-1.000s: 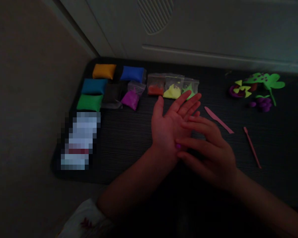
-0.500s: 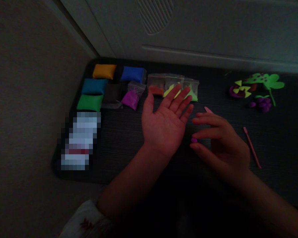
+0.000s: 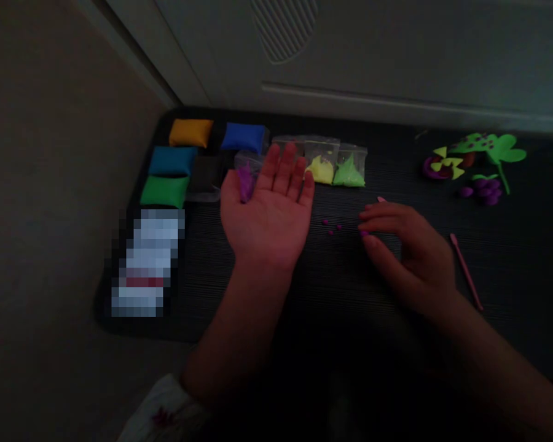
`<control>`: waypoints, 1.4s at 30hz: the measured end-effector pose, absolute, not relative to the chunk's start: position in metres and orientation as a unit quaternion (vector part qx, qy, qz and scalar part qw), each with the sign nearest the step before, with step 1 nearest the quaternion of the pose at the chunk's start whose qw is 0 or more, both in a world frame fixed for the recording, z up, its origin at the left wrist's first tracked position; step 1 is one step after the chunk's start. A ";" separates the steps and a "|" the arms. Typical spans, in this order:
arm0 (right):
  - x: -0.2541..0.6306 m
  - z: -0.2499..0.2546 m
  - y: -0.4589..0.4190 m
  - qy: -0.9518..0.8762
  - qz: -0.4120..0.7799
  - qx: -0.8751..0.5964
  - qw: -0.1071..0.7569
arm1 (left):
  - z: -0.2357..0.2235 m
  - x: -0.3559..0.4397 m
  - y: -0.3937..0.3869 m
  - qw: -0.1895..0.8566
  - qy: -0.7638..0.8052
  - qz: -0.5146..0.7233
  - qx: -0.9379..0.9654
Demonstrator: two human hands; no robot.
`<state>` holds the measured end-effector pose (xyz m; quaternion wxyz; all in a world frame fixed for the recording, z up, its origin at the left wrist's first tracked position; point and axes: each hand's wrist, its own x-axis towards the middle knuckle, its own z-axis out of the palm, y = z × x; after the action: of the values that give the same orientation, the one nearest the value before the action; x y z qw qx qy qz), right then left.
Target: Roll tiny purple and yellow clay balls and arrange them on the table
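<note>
My left hand (image 3: 271,218) is open, palm up with fingers stretched out, and nothing lies on it. It hovers in front of a purple clay bag (image 3: 245,182), partly covering it. My right hand (image 3: 410,258) pinches a small purple clay ball (image 3: 364,233) between thumb and fingers. Between the hands, a few tiny purple clay bits (image 3: 330,232) lie on the dark table (image 3: 332,276). Just behind the right hand, the tip of a pink tool (image 3: 381,199) shows. Another slim pink modelling tool (image 3: 466,272) rests to the right.
Clay packs stand at the left: orange (image 3: 191,132), blue (image 3: 244,137), teal (image 3: 172,160), green (image 3: 164,191). Yellow (image 3: 321,170) and light green bags (image 3: 349,172) are behind. A blurred phone (image 3: 147,264) lies front left. Finished pieces include purple grapes (image 3: 486,190) and a green flower shape (image 3: 507,152).
My left hand has moved left, uncovering the tiny purple bits and the light green bag. My right hand has shifted slightly up with the purple ball still pinched.
</note>
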<state>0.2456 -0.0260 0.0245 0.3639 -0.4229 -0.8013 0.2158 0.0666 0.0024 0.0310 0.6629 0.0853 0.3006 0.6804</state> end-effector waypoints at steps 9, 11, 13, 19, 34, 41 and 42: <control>0.250 -0.003 -0.009 -0.837 0.150 -0.459 0.257 | 0.031 0.065 0.002 0.643 0.335 0.681 0.099; 0.250 -0.004 -0.009 -0.837 0.152 -0.462 0.248 | 0.031 0.065 0.002 0.639 0.333 0.685 0.108; 0.250 -0.005 -0.008 -0.836 0.154 -0.469 0.239 | 0.031 0.065 0.002 0.627 0.346 0.687 0.123; 0.249 -0.005 -0.008 -0.840 0.148 -0.480 0.204 | 0.032 0.064 0.003 0.619 0.362 0.681 0.153; 0.251 -0.004 -0.009 -0.849 0.130 -0.490 0.151 | 0.031 0.065 0.001 0.633 0.341 0.681 0.141; 0.253 -0.003 -0.008 -0.849 0.150 -0.486 0.142 | 0.034 0.066 0.001 0.598 0.393 0.683 0.145; 0.253 -0.002 -0.008 -0.848 0.155 -0.487 0.141 | 0.035 0.066 0.001 0.605 0.388 0.682 0.134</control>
<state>0.2528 -0.0077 -0.0023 0.1410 -0.4873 -0.8478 0.1547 0.0657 0.0010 0.0349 0.6053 0.1341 0.3878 0.6821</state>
